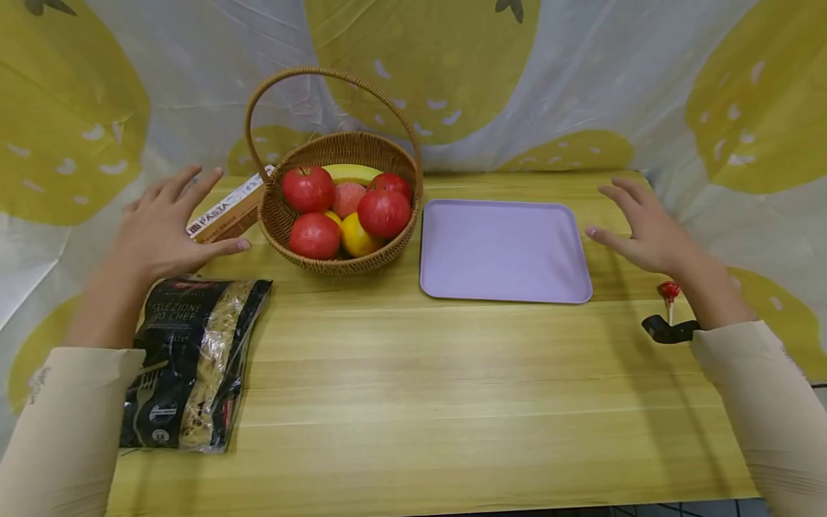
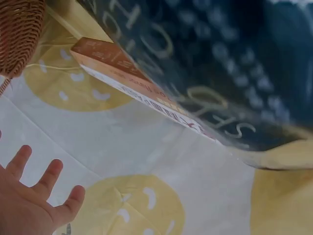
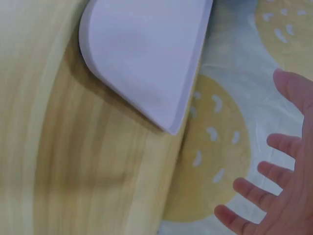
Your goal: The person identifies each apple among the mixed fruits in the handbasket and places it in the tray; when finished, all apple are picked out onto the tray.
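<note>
My left hand (image 1: 169,226) hovers with spread fingers above the top of a black pasta bag (image 1: 187,359), its thumb pointing at the wicker basket (image 1: 336,267). Behind that hand a pasta box (image 1: 229,212) leans toward the basket, partly hidden by the fingers. In the basket sit several red apples (image 1: 309,188), a banana (image 1: 352,173), a pinkish round fruit (image 1: 349,199) and a yellow fruit (image 1: 359,237). My right hand (image 1: 652,230), fingers apart and holding nothing, is in the air right of the lilac tray (image 1: 506,251).
A red-wrapped lollipop (image 1: 669,291) stands in a black holder (image 1: 668,330) beside my right forearm. The wooden table (image 1: 439,402) ends at a fabric backdrop (image 1: 581,86) printed with large yellow fruit. The basket's tall handle (image 1: 336,74) arches above the fruit.
</note>
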Demonstrator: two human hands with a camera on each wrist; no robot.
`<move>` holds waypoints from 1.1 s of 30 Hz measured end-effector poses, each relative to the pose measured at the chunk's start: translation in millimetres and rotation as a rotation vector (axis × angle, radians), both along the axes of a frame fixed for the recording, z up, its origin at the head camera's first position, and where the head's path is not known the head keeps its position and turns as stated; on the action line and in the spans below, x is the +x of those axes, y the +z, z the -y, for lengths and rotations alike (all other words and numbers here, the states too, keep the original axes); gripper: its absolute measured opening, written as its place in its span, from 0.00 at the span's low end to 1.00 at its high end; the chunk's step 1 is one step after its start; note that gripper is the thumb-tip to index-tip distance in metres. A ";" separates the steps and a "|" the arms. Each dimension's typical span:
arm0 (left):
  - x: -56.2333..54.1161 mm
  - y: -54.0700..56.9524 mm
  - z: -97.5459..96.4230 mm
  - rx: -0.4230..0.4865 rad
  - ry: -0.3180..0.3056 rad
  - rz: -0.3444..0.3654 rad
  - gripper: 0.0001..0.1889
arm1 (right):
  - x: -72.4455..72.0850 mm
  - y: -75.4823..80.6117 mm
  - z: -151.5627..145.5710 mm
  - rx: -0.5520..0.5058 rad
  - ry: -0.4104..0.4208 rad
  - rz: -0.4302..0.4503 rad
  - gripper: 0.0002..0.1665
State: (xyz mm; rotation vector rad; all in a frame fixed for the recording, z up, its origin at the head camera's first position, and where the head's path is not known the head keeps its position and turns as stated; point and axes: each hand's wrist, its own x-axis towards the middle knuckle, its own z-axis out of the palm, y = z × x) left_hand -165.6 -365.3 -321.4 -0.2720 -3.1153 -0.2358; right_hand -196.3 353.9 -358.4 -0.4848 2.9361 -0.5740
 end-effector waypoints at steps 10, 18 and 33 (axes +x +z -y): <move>8.0 1.8 -34.3 0.052 -0.032 -0.119 0.58 | 31.9 -21.7 7.8 -0.135 -0.082 -0.032 0.40; 10.9 3.9 -65.8 0.190 -0.021 -0.128 0.52 | 43.4 -45.1 10.6 -0.124 -0.106 0.021 0.37; 9.0 9.7 -130.0 0.414 -0.053 -0.104 0.49 | 60.2 -77.4 14.5 -0.183 -0.142 0.094 0.40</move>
